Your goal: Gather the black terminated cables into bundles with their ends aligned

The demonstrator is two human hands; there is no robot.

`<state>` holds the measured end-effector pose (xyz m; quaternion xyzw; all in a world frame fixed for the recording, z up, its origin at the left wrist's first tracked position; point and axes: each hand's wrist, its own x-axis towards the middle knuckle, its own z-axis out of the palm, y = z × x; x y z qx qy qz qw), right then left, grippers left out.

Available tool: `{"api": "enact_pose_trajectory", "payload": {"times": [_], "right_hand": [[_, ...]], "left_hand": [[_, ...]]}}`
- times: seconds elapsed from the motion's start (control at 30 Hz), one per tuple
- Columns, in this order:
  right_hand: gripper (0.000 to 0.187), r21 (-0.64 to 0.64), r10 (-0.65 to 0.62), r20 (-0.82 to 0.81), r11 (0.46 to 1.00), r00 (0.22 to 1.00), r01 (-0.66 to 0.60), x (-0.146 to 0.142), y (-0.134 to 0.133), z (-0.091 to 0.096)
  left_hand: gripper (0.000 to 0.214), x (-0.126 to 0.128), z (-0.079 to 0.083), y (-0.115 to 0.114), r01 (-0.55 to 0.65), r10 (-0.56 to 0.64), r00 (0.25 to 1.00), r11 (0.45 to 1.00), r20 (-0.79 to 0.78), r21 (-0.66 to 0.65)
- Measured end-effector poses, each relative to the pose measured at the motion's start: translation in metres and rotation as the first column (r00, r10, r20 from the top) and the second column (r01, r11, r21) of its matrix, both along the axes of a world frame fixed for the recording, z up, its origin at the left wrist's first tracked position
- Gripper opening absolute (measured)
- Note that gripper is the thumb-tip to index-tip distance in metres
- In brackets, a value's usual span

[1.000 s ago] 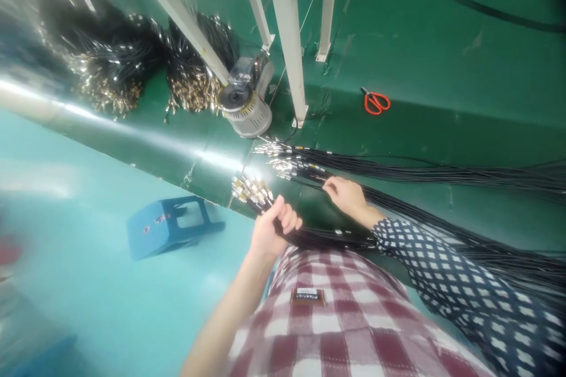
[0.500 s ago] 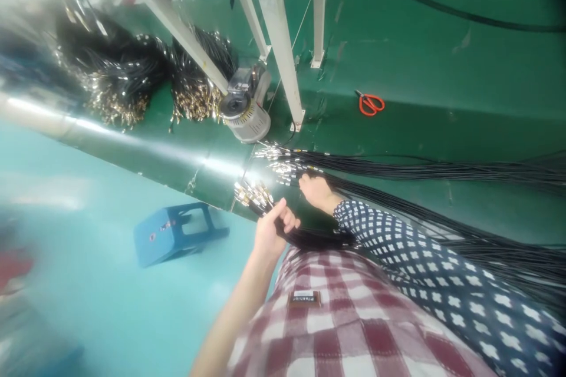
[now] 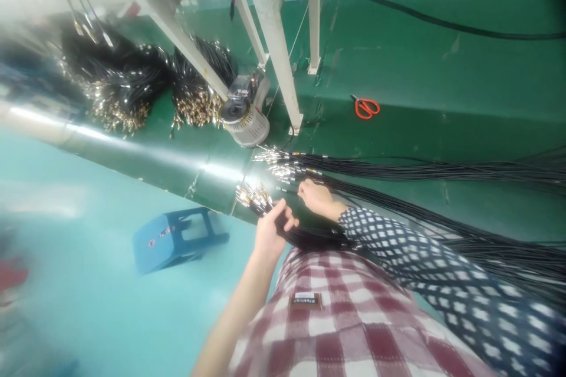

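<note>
My left hand (image 3: 276, 225) is wrapped round a bundle of black cables (image 3: 309, 239) near their metal-tipped ends (image 3: 255, 197). The bundle runs along the front of my checked apron. Just to the right, my right hand (image 3: 315, 195) is closed with its fingertips pinched together on a cable whose light tip sticks out to the left. Beyond it lie two more groups of black cables, a nearer one (image 3: 398, 203) and a farther one (image 3: 420, 169), with bright terminals (image 3: 283, 172) at their left ends.
Orange-handled scissors (image 3: 367, 108) lie on the green surface (image 3: 420, 82). A grey round device (image 3: 245, 121) stands by white frame legs (image 3: 283, 53). Heaped cables with brassy ends (image 3: 124, 82) lie at the left. A blue stool (image 3: 177, 238) is on the floor below.
My right hand has shifted slightly nearer to me, away from the terminals, and a single cable tip now shows beside it. My left hand keeps its hold on the bundle. The view tilted slightly.
</note>
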<state>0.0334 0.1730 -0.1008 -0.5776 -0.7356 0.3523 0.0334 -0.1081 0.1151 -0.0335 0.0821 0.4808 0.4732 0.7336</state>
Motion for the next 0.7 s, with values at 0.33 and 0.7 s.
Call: {"api": "enact_pose_trajectory", "payload": {"times": [0.33, 0.7], "right_hand": [[0.038, -0.584, -0.349, -0.694, 0.785, 0.630, -0.208, 0.061, -0.040, 0.059], [0.025, 0.079, 0.038, -0.326, 0.997, 0.945, -0.013, 0.041, -0.051, 0.075]], "left_hand": [[0.021, 0.008, 0.007, 0.010, 0.054, -0.051, 0.998, 0.996, -0.040, 0.066], [0.021, 0.008, 0.003, 0.005, -0.047, 0.051, 0.997, 0.997, -0.057, 0.066]]}}
